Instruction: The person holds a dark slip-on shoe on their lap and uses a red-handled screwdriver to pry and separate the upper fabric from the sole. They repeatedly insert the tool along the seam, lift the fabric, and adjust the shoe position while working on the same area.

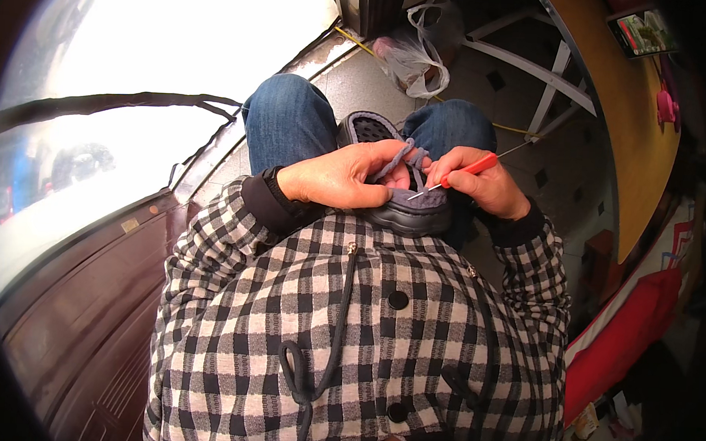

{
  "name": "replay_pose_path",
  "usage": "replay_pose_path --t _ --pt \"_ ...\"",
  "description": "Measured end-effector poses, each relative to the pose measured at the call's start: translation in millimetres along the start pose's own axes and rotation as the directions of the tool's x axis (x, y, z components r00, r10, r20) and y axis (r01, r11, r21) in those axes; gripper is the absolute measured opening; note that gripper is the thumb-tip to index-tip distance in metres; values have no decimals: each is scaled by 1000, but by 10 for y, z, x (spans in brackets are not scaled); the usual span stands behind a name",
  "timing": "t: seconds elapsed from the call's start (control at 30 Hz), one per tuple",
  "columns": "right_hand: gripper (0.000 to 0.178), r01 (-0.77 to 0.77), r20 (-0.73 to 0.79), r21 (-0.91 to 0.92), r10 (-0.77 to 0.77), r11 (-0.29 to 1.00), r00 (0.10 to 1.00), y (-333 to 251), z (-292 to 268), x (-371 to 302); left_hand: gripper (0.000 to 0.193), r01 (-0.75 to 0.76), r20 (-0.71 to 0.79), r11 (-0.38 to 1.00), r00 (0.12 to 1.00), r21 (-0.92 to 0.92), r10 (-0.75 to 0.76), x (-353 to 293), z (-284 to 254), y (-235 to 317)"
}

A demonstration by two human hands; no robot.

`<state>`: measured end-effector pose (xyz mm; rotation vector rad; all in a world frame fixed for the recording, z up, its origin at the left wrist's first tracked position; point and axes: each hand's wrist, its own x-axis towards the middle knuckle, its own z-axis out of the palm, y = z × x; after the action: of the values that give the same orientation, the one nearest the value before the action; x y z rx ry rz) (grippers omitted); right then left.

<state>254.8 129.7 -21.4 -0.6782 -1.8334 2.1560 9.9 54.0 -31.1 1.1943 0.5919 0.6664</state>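
Clamped in the right hand [490, 189], the red-handled tool [475, 167] slants leftward and bodyward from it over the dark shoe [408, 218] the left hand [335, 175] grips.

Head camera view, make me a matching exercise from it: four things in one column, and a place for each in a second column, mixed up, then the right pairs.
Things
1. red-handled tool
2. dark shoe
3. plastic bag
4. phone

Places
A. on the tiled floor
B. upper right, by the tan tabletop
C. in the right hand
D. held by the left hand

Pairs: 1-C, 2-D, 3-A, 4-B
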Motion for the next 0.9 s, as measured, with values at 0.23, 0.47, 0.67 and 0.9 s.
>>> replay_pose_path --t 0.23,0.47,0.67,0.9 --pt "9 -28 -20 -192 25 981 999 -197 75 26 45 0 -31 1000 1000 -14 0 -6 24 21" --pt "3 191 107 -567 -159 801 982 -379 149 79 47 64 -9 998 998 -18 -64 -10 4 63" --pt "7 381 188 -760 -383 527 905 -362 316 77 46 59 -58 998 997 -16 -60 -28 32 62" --pt "19 407 145 -848 -589 341 795 -232 357 -52 43 -73 -156 997 985 -11 70 -33 31 9"
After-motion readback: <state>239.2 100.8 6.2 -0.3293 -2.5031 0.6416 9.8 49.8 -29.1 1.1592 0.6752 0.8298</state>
